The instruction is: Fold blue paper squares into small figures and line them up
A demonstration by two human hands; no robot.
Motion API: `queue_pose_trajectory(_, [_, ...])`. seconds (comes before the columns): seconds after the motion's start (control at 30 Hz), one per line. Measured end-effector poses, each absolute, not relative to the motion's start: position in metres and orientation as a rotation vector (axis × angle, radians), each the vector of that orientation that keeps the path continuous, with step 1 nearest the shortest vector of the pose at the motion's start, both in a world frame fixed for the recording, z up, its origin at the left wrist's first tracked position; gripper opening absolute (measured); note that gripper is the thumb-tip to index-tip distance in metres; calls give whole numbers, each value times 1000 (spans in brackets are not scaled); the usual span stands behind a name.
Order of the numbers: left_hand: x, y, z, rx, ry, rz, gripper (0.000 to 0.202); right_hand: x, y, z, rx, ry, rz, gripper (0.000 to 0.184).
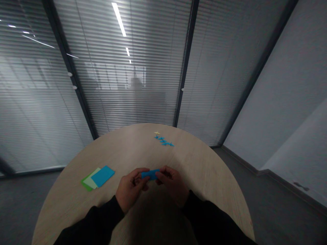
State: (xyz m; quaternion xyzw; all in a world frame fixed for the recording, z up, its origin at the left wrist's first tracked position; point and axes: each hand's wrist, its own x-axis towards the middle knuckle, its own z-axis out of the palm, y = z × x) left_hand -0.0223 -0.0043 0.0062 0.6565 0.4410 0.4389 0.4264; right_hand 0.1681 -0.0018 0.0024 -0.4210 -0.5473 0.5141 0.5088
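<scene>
A folded strip of blue paper (152, 174) is held up between both hands over the near middle of the table. My left hand (131, 187) pinches its left end between thumb and fingers. At the other end, the thumb and fingers of my right hand (173, 183) close on the strip. The fingertips cover both ends of the paper, so its exact folds are hard to make out.
The round wooden table (133, 149) carries overlapping blue sheets (103, 176) and green sheets (88, 183) at the left. Farther back lie several small blue folded paper shapes (163, 141) and one yellow shape (157, 133). Glass panels with blinds (138, 109) stand behind.
</scene>
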Motion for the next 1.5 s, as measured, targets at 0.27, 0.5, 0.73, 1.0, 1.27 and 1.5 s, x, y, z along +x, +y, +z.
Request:
queue_pose_trajectory(0.27, [-22, -5, 3, 1674, 1088, 1090, 32, 171, -1, 4, -1067, -1392, 1162, 28])
queue_pose_trajectory(0.5, [-20, -6, 7, 1652, 1102, 1083, 33, 172, -3, 11, -1065, -1390, 1184, 26])
queue_pose_trajectory(0.73, [-22, -5, 8, 1668, 1135, 1021, 35, 174, 1, 2, -1064, -1386, 1187, 27])
queue_pose_trajectory(1.0, [-24, -6, 13, 1741, 1141, 953, 34, 175, 4, 1, -1074, -1416, 1191, 27])
queue_pose_trajectory(1.27, [-24, -7, 15, 1720, 1120, 922, 31, 176, 5, 3, -1064, -1415, 1183, 25])
queue_pose_trajectory(1.5, [-20, -6, 16, 1711, 971, 706, 41, 178, -4, 13, -1084, -1714, 1124, 15])
